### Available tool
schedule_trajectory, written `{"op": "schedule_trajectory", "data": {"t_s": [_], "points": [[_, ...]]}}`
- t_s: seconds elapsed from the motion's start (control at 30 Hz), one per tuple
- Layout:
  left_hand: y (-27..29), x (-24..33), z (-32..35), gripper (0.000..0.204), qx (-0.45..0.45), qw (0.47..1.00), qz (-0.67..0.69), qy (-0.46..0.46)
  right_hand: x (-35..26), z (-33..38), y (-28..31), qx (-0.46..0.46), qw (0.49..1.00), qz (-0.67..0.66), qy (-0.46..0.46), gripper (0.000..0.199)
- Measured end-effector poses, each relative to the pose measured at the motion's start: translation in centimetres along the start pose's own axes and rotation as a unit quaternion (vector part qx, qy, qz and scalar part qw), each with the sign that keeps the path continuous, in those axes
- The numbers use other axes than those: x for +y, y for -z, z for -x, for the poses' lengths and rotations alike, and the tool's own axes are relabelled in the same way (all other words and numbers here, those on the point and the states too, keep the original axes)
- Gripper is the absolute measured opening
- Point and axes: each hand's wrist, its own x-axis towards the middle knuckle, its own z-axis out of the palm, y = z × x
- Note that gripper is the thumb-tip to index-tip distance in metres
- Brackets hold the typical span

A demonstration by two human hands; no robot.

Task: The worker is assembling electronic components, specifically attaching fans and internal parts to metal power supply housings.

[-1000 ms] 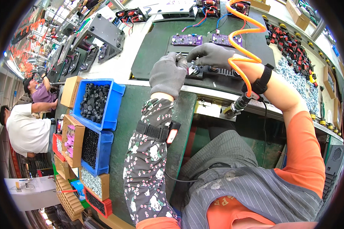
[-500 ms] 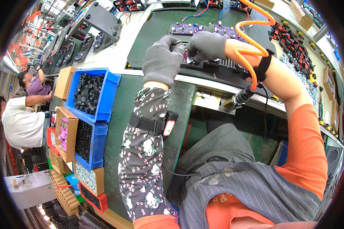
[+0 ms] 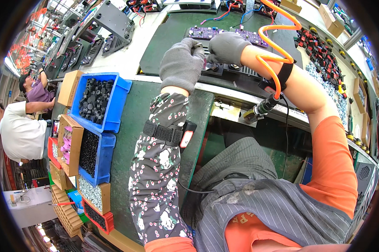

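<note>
My left hand (image 3: 182, 65), in a grey glove, is closed in a pinch over the near edge of the green work mat. Close beside it my right hand (image 3: 227, 49), also grey-gloved, has its fingers curled toward the left fingertips. Whatever is between the fingers of either hand is too small or hidden to name. Under and beside the right hand lies a dark slotted panel (image 3: 239, 77) with round fittings, partly covered by that hand. Two purple circuit boards (image 3: 204, 32) lie just beyond the hands.
An orange coiled hose (image 3: 277, 59) hangs across my right forearm, near a dark tool end (image 3: 261, 108). Blue bins (image 3: 123, 94) of black parts stand left, beside cardboard boxes (image 3: 71, 145). Red-and-black parts (image 3: 317, 52) lie at right. Two people (image 3: 25, 130) are far left.
My right hand and forearm have shifted slightly left, and my left hand slightly right, so the fingertips are closer together. The whole view has shifted a little.
</note>
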Motion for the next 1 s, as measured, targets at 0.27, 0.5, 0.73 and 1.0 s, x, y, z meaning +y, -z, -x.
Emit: {"op": "schedule_trajectory", "data": {"t_s": [0.27, 0.5, 0.73, 1.0], "points": [[2.2, -1.4, 1.9, 0.035, 0.071, 0.996, -0.031, -0.038, 1.1, 0.6, -0.7, 0.004, 0.973, -0.208, 0.102, 0.022], [9.6, -6.4, 10.1, 0.024, -0.063, 0.993, -0.034, 0.093, 1.7, 1.3, -1.9, 0.078, 0.984, -0.139, 0.076, 0.031], [7.7, -7.6, 18.1, 0.036, -0.136, 0.964, -0.119, 0.195, 1.3, 1.9, -2.2, 0.021, 0.984, -0.171, -0.041, 0.039], [6.6, -9.2, 18.1, 0.023, -0.126, 0.935, -0.303, 0.137, 11.4, 9.2, -4.2, 0.251, 0.929, -0.124, 0.241, 0.028]]}}
